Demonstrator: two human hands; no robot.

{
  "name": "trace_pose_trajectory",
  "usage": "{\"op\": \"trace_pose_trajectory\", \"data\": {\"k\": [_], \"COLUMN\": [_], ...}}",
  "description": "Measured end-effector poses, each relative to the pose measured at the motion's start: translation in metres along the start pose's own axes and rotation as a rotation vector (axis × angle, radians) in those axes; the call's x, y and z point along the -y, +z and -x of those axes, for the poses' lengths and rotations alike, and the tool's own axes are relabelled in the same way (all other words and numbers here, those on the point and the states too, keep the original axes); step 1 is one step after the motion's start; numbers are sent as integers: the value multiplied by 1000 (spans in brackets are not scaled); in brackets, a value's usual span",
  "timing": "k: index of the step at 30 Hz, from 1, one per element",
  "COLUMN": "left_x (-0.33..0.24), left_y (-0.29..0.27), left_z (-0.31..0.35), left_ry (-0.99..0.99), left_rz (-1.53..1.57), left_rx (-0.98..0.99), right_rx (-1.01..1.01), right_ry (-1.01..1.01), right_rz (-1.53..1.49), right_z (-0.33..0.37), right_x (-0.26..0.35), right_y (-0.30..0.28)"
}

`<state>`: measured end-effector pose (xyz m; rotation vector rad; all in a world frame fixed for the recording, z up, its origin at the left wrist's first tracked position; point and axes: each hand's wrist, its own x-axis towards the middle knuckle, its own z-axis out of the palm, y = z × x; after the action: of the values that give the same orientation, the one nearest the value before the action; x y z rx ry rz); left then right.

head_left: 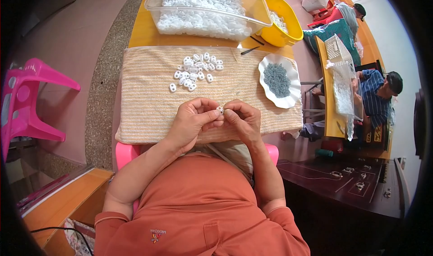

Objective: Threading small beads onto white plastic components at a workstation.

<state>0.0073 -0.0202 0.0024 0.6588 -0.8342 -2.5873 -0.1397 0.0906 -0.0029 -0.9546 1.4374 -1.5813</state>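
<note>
Both hands meet over the near edge of the striped towel (149, 89), their fingertips pinched together. Between them is a small white plastic piece with two holes (220, 109). My left hand (194, 120) grips it between thumb and forefinger. The fingers of my right hand (245, 120) are closed at its other side; whether they also hold something smaller is hidden. Beyond the hands lies a loose heap of similar white two-hole pieces (194, 69). To the right, a white scalloped plate (285, 101) holds many small grey-blue pieces (277, 80).
A clear bin (153, 5) full of white pieces stands at the back, beside a yellow basin (295, 23). A thin black tool (250, 50) lies at the towel's far edge. Pink stool (34, 98) at left; a co-worker (379, 91) sits at another table on the right.
</note>
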Motion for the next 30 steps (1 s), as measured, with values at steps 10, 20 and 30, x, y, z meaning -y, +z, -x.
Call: {"op": "trace_pose_trajectory", "data": {"k": [10,20,30], "left_x": [-1,-1,2], "left_y": [4,2,-1], "left_z": [2,1,0], "left_ry": [-18,-18,-12], "left_rz": [-22,-3,-9], "left_rx": [-8,-12,0], "right_rx": [-24,-13,15], "right_ry": [15,14,12], "right_rz": [-39,-91,25], "right_z": [1,0,0], "right_x": [-2,-1,-1], "right_y": [0,0,0]}}
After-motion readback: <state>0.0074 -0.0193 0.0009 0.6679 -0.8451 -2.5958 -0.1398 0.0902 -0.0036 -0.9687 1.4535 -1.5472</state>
